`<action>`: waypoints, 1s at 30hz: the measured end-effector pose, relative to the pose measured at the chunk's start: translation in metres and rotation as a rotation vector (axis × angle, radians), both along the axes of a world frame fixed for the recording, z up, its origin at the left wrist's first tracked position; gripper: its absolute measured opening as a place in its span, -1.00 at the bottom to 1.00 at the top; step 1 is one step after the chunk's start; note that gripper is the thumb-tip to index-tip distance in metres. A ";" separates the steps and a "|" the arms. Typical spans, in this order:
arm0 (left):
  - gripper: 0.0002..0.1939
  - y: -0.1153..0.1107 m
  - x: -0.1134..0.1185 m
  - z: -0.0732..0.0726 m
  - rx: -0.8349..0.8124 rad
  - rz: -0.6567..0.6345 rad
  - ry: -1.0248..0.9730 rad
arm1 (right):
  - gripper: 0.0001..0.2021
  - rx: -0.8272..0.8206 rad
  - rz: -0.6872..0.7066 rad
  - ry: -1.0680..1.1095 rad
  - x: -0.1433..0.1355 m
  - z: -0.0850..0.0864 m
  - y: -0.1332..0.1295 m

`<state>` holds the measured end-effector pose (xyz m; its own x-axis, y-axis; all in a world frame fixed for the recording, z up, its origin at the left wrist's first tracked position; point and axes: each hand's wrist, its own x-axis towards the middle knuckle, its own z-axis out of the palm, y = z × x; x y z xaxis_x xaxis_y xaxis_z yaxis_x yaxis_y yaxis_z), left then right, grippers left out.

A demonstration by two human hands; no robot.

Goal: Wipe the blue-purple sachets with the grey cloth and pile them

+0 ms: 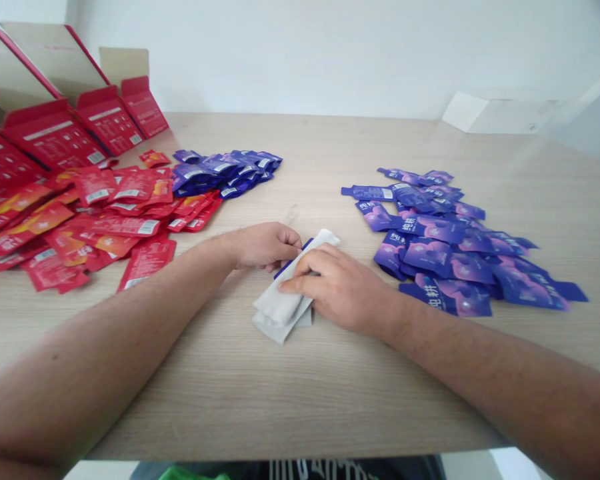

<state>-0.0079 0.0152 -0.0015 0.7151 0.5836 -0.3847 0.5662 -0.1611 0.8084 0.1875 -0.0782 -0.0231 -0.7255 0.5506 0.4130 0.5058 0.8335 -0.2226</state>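
My right hand (347,287) pinches a folded white cloth or tissue (283,300) in the middle of the table, its lower folds hanging to the tabletop. Under the cloth's upper left edge shows a thin strip of a purple sachet (284,268). My left hand (267,247) is closed at the upper end of that strip, thumb against the curled fingers. Most of this sachet is hidden by the cloth and fingers. To the right lies a spread pile of purple sachets (435,257). A smaller heap of dark blue-purple sachets (225,170) lies beyond my left hand.
Red and orange sachets (105,213) cover the table's left side, my left forearm passing close by. Behind them stand several open red boxes (55,133) with raised flaps. A white box (505,115) lies at the back right against the wall. The wooden table (330,393) ends before my body.
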 end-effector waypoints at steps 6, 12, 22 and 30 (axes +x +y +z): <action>-0.83 0.001 -0.001 -0.002 -0.001 0.021 0.005 | -0.65 -0.011 -0.095 0.034 0.003 -0.001 0.003; -0.80 0.001 -0.001 -0.001 0.002 -0.022 -0.019 | -0.72 -0.046 0.095 -0.032 0.008 0.005 0.003; -0.79 0.001 -0.003 -0.001 -0.024 0.003 -0.021 | -0.78 -0.090 0.081 -0.132 0.016 0.010 0.007; -0.77 0.003 -0.003 -0.002 -0.008 0.000 -0.020 | -0.80 -0.093 0.014 -0.126 0.017 0.011 0.006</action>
<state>-0.0113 0.0186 -0.0040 0.7230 0.5803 -0.3748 0.5497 -0.1547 0.8209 0.2045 -0.0723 -0.0125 -0.7761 0.5717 0.2661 0.5229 0.8194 -0.2349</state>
